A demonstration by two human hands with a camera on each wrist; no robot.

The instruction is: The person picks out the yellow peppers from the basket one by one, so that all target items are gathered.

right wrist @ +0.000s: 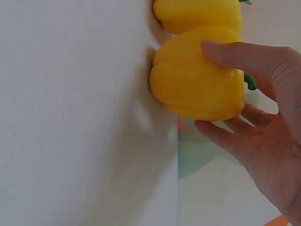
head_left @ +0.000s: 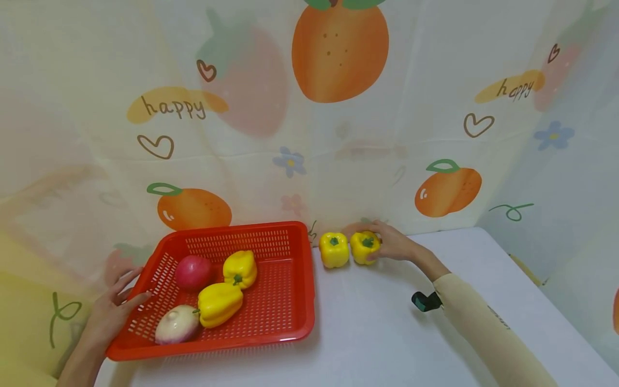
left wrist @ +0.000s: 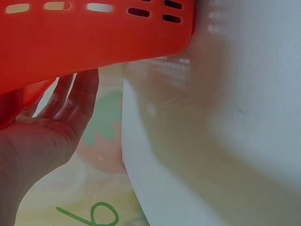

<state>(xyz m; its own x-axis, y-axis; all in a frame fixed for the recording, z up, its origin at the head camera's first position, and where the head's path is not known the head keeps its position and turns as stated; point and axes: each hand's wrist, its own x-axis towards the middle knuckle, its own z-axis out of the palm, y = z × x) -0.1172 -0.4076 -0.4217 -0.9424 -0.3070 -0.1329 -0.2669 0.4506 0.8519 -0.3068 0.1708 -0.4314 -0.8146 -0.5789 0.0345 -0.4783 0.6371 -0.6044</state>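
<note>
In the head view, my right hand grips a yellow bell pepper at the back of the table. The right wrist view shows the thumb on one side of this pepper and fingers around the other; its base appears to rest on the tabletop. Close beside it stands a second yellow bell pepper. My left hand holds the left rim of a red plastic basket, with some fingers partly hidden behind the rim. Inside the basket lie two yellow bell peppers, a pinkish-red round item and a white-and-purple turnip-like vegetable.
The white table meets a curtain-like backdrop printed with fruit and hearts. A dark green-black device is fixed at the right wrist. The basket takes up the left part of the table.
</note>
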